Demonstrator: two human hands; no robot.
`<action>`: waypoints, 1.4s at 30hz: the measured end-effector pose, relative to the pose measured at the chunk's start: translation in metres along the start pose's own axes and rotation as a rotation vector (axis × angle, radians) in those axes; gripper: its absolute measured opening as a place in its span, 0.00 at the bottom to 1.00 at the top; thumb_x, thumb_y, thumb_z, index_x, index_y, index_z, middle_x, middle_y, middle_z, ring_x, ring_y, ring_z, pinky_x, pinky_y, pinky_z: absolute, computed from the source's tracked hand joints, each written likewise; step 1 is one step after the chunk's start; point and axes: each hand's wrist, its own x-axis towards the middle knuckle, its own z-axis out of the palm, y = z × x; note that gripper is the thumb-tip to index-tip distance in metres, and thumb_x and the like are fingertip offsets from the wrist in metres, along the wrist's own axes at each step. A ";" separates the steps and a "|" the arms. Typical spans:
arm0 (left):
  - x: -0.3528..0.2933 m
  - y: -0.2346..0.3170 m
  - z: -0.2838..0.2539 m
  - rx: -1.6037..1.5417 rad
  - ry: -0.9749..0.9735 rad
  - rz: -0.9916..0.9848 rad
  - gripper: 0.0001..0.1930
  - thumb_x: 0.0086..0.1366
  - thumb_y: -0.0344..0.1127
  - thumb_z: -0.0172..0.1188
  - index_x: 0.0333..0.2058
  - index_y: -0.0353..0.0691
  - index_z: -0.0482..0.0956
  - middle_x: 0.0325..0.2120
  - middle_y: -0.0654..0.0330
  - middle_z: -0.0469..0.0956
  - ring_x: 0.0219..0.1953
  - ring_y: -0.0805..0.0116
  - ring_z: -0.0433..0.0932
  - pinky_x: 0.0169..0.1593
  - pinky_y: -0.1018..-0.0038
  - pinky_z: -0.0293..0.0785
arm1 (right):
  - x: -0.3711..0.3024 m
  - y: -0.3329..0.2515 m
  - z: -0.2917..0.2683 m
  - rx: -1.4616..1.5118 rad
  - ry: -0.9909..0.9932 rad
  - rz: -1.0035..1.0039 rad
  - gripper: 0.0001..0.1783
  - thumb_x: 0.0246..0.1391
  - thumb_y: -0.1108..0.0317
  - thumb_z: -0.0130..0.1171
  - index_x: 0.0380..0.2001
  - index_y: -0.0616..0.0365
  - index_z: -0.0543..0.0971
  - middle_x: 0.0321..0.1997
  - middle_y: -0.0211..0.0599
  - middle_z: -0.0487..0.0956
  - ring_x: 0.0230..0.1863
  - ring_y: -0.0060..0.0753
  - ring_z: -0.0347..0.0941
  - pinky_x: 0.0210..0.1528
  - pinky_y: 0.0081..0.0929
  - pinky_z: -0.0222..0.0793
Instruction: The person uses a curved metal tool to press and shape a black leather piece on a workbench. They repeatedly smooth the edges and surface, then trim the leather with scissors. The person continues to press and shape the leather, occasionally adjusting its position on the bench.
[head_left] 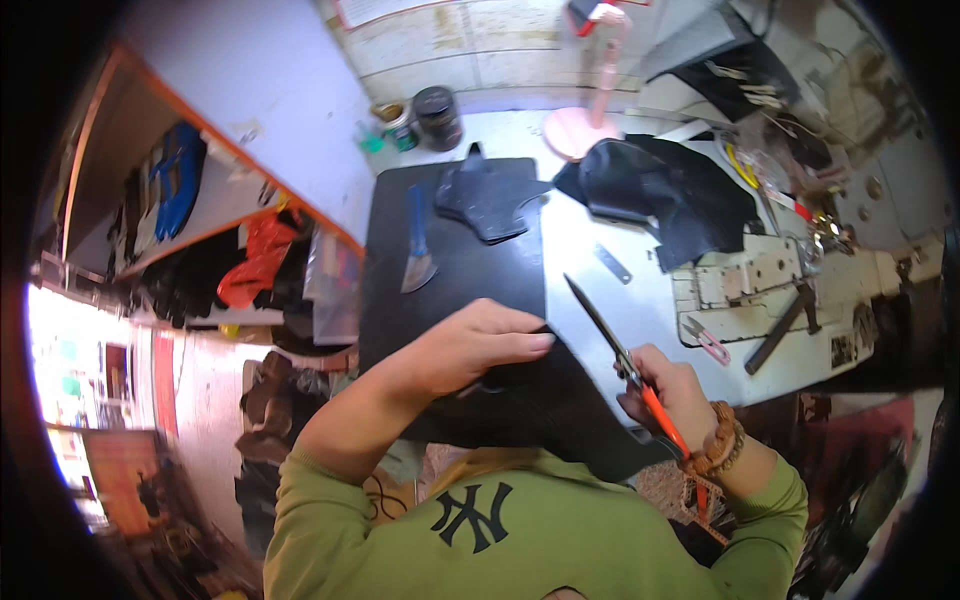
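My left hand (485, 348) is closed on the upper edge of a black leather-like sheet (560, 405), thumb on top. The sheet hangs over the table's near edge toward my lap. To its right, my right hand (668, 392) grips a pair of scissors (655, 408) with orange handles. Their dark blades point up and away, apart from the sheet, and look closed together. Beyond my left hand, a knife (418, 240) with a blue handle and several dark cut pieces (485, 205) lie on a black mat (385, 290).
Black material (665, 195) is heaped at the back, beside a pink stand (570, 132). On the right are a sewing machine bed (740, 290), thread snips (710, 340) and a hammer (782, 328). A small metal plate (612, 263) lies mid-table. Jars (437, 118) stand at the back left, by a shelf (220, 235).
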 end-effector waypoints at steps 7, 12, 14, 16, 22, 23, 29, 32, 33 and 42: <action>0.020 0.075 -0.100 0.621 0.464 -0.135 0.13 0.63 0.39 0.61 0.41 0.38 0.80 0.28 0.71 0.73 0.31 0.82 0.69 0.37 0.81 0.67 | -0.021 0.072 0.000 0.337 0.232 0.183 0.17 0.53 0.74 0.62 0.46 0.59 0.71 0.25 0.24 0.69 0.19 0.15 0.62 0.22 0.16 0.61; 0.114 0.082 -0.091 0.905 0.455 0.286 0.25 0.62 0.40 0.64 0.55 0.35 0.74 0.48 0.56 0.75 0.51 0.64 0.72 0.55 0.69 0.69 | -0.042 0.102 0.002 0.772 0.348 0.206 0.17 0.54 0.74 0.56 0.47 0.64 0.68 0.22 0.28 0.70 0.15 0.18 0.63 0.18 0.17 0.60; 0.164 0.058 -0.057 1.108 0.341 0.351 0.25 0.62 0.40 0.64 0.55 0.35 0.74 0.50 0.52 0.75 0.52 0.60 0.73 0.57 0.67 0.68 | -0.043 0.109 0.002 0.889 0.389 0.217 0.17 0.54 0.75 0.54 0.48 0.65 0.68 0.21 0.30 0.70 0.15 0.20 0.64 0.17 0.18 0.61; 0.218 0.033 -0.024 1.111 0.219 0.253 0.25 0.61 0.43 0.64 0.53 0.34 0.75 0.51 0.44 0.75 0.55 0.50 0.73 0.59 0.64 0.68 | -0.042 0.115 0.002 1.042 0.413 0.230 0.17 0.54 0.75 0.54 0.48 0.65 0.68 0.22 0.31 0.71 0.16 0.19 0.64 0.18 0.19 0.62; 0.344 -0.002 0.003 1.231 0.435 0.008 0.25 0.57 0.44 0.67 0.53 0.43 0.76 0.54 0.50 0.72 0.57 0.51 0.72 0.58 0.60 0.71 | -0.042 0.121 0.004 1.083 0.454 0.240 0.18 0.52 0.77 0.55 0.47 0.65 0.69 0.21 0.33 0.71 0.15 0.23 0.64 0.16 0.20 0.60; 0.357 -0.008 0.004 1.272 0.475 -0.046 0.26 0.56 0.44 0.68 0.53 0.44 0.76 0.54 0.51 0.72 0.57 0.52 0.71 0.58 0.60 0.71 | -0.042 0.122 0.004 1.078 0.447 0.228 0.18 0.52 0.77 0.55 0.47 0.65 0.69 0.21 0.33 0.71 0.15 0.23 0.65 0.16 0.20 0.60; 0.387 -0.026 0.000 1.263 0.501 -0.153 0.24 0.50 0.39 0.71 0.47 0.40 0.79 0.44 0.52 0.77 0.50 0.52 0.77 0.52 0.62 0.76 | -0.042 0.125 0.004 1.118 0.420 0.203 0.19 0.51 0.77 0.56 0.48 0.65 0.69 0.23 0.36 0.72 0.16 0.23 0.66 0.17 0.21 0.62; 0.373 0.002 0.000 0.871 0.290 -0.274 0.12 0.51 0.35 0.68 0.33 0.35 0.81 0.23 0.55 0.78 0.29 0.59 0.81 0.35 0.68 0.78 | -0.043 0.129 0.006 1.098 0.424 0.210 0.19 0.52 0.78 0.55 0.49 0.65 0.68 0.22 0.36 0.72 0.16 0.23 0.66 0.17 0.21 0.62; 0.355 0.012 0.003 0.589 0.285 -0.255 0.10 0.53 0.34 0.67 0.33 0.38 0.79 0.24 0.56 0.79 0.24 0.64 0.78 0.27 0.72 0.71 | -0.044 0.130 0.007 1.103 0.425 0.204 0.19 0.51 0.78 0.54 0.49 0.65 0.68 0.22 0.36 0.72 0.15 0.23 0.66 0.17 0.21 0.62; 0.073 -0.010 0.055 -0.929 -0.039 0.042 0.13 0.61 0.31 0.54 0.43 0.32 0.78 0.34 0.52 0.80 0.33 0.61 0.80 0.39 0.69 0.76 | -0.042 0.126 0.010 1.091 0.464 0.106 0.19 0.51 0.77 0.54 0.48 0.66 0.68 0.21 0.34 0.72 0.15 0.24 0.66 0.16 0.20 0.63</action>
